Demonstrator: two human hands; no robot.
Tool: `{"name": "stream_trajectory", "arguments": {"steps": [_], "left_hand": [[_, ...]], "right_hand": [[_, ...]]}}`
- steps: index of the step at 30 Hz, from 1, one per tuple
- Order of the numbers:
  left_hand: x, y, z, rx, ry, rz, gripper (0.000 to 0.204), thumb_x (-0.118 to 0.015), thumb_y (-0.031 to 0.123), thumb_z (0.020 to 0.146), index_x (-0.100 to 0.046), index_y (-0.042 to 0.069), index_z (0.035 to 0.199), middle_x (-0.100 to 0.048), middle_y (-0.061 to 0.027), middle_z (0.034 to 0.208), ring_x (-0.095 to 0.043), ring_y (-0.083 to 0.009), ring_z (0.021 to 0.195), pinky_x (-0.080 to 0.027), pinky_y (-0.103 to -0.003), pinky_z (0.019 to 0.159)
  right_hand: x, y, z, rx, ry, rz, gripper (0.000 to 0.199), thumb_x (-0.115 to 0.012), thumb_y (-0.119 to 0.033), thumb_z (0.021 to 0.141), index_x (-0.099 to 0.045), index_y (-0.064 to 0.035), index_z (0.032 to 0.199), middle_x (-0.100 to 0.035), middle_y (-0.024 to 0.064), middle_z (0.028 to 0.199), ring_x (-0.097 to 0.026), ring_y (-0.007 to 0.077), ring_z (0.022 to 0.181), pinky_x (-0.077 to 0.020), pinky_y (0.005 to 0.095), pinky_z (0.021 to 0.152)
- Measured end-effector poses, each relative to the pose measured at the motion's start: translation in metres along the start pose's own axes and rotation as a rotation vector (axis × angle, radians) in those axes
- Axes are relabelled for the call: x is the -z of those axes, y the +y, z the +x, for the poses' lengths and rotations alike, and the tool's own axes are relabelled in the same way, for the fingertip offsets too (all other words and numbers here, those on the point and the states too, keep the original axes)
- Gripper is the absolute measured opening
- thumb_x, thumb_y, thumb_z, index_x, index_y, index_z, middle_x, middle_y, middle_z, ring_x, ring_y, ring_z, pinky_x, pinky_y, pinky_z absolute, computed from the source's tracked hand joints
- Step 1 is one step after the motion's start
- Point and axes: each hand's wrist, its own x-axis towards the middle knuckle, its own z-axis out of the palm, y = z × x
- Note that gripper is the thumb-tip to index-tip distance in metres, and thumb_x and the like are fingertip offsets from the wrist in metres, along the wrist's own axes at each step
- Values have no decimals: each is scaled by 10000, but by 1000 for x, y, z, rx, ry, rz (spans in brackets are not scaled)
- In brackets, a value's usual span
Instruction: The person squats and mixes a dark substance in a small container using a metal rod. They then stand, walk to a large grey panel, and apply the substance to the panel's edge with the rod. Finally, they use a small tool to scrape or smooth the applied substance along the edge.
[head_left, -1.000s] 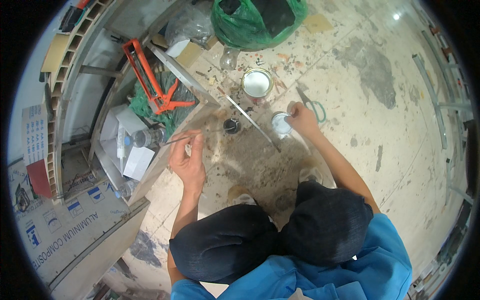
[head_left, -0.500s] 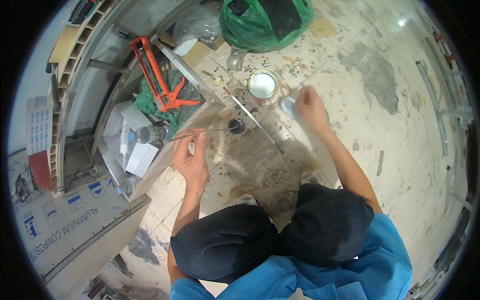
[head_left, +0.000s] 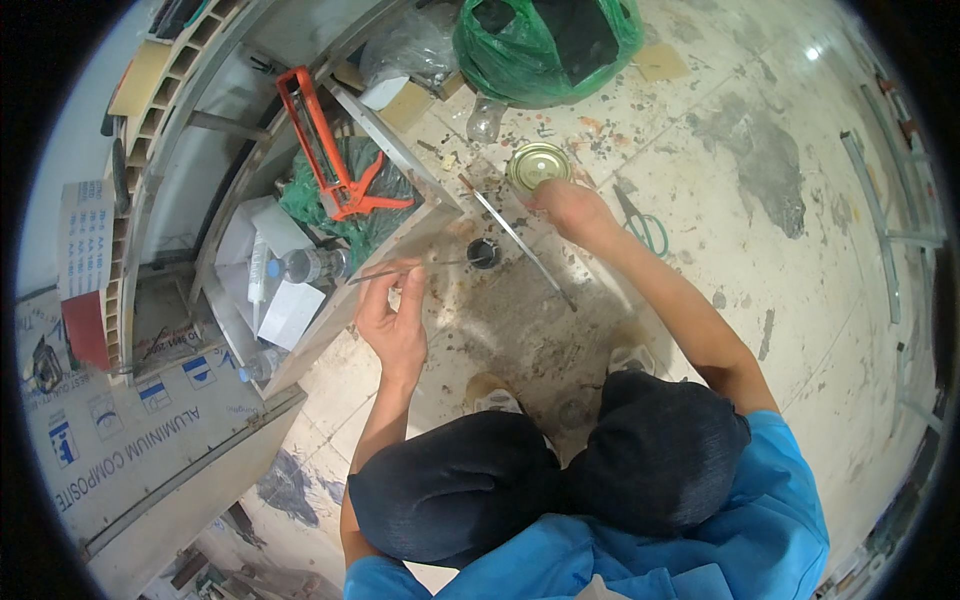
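Note:
My left hand pinches a slender dark stick, perhaps a thin brush. The stick's far end reaches the small black pot on the floor. A round gold-coloured lid lies over the tin can. My right hand has its fingers curled at the lid's near edge; the fingertips are partly hidden. Between the pot and my right hand, a long thin rod lies slantwise on the floor.
Scissors with teal handles lie right of my right forearm. At left, a wooden box holds an orange caulking gun, bottles and a tube. A green plastic bag stands at the back. Stains and debris mark the tiled floor.
My right hand has moved left and away from me with the lid, which now covers the white opening of the can. The scissors show more fully. My left hand keeps its pinch.

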Motion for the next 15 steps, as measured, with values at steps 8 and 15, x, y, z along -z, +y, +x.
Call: {"name": "stream_trajectory", "arguments": {"steps": [8, 15], "left_hand": [[-9, -5, 6, -57, -29, -36, 55, -739, -18, 1029, -717, -18, 1079, -750, -101, 1169, -623, -149, 1015, -501, -294, 893], [-11, -4, 7, 57, 7, -70, 63, -760, -37, 984, -736, -23, 1040, -764, -98, 1128, -648, -177, 1009, -509, -313, 916]], "right_hand": [[18, -7, 13, -271, -54, -3, 306, -695, -52, 934, -646, -89, 1234, -716, 104, 1128, -708, 338, 1034, -597, 480, 884], [20, 16, 42, -78, -103, -307, 492, -565, -201, 1103, -507, -75, 1575, -535, 143, 1613, -492, 333, 1502, -402, 492, 1236]]}}
